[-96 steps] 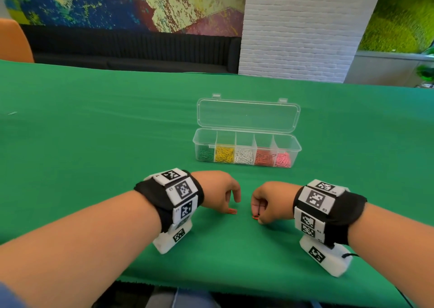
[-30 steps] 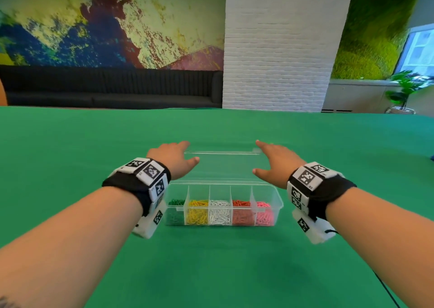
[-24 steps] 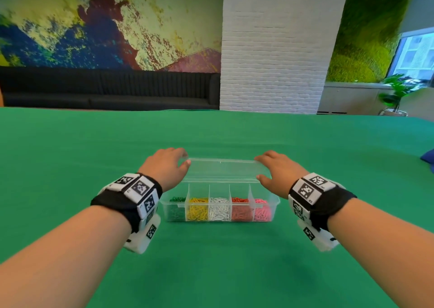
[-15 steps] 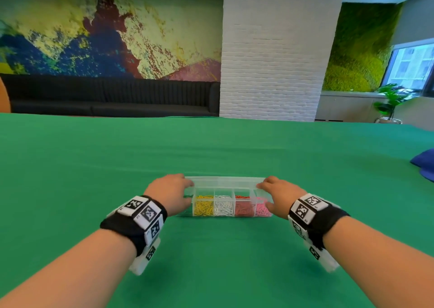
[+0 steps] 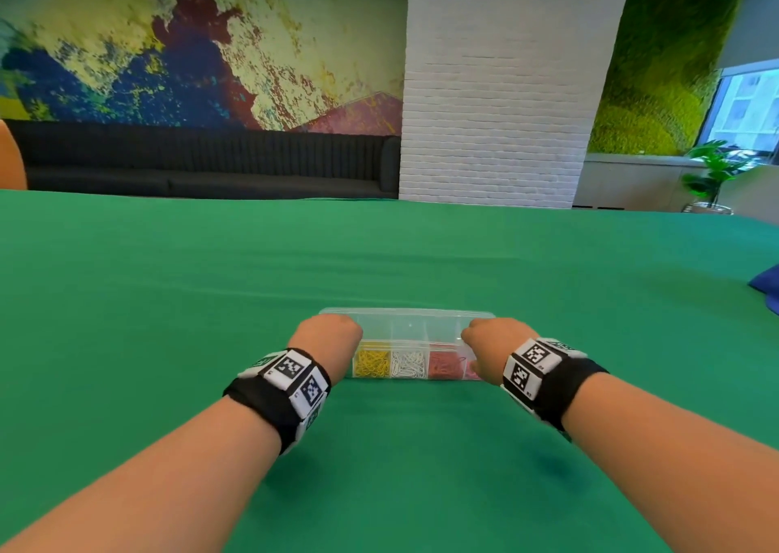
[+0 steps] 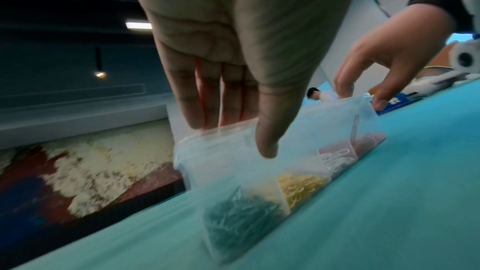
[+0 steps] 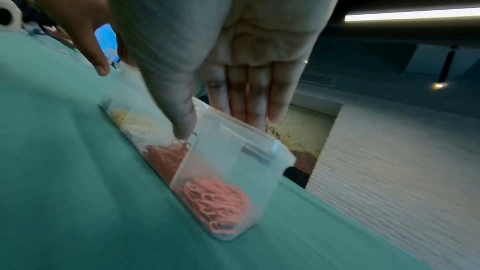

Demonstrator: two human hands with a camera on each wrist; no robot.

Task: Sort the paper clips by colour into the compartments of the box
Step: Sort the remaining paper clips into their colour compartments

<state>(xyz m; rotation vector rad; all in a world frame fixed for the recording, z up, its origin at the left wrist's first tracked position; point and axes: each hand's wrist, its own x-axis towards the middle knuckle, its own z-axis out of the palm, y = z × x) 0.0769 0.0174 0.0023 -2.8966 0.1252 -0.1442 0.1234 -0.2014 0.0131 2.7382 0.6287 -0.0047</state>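
A clear plastic box (image 5: 406,325) with its lid down sits on the green table. Its compartments show yellow clips (image 5: 371,363), white clips (image 5: 408,363), red clips (image 5: 444,365) and pink clips (image 5: 471,370). The green clips (image 6: 241,214) appear only in the left wrist view. My left hand (image 5: 326,335) grips the box's left end, fingers on the lid (image 6: 298,130) and thumb on the front wall. My right hand (image 5: 484,341) grips the right end the same way, above the pink clips (image 7: 215,202).
Green cloth (image 5: 379,468) covers the whole table around the box. A blue object (image 5: 767,287) lies at the table's far right edge. Beyond the table are a black sofa (image 5: 210,164) and a white brick pillar (image 5: 493,110).
Both hands reached from the near table to the upright lid and swung it down over the compartments. The lid now lies flat on the box with both hands pinching its ends.
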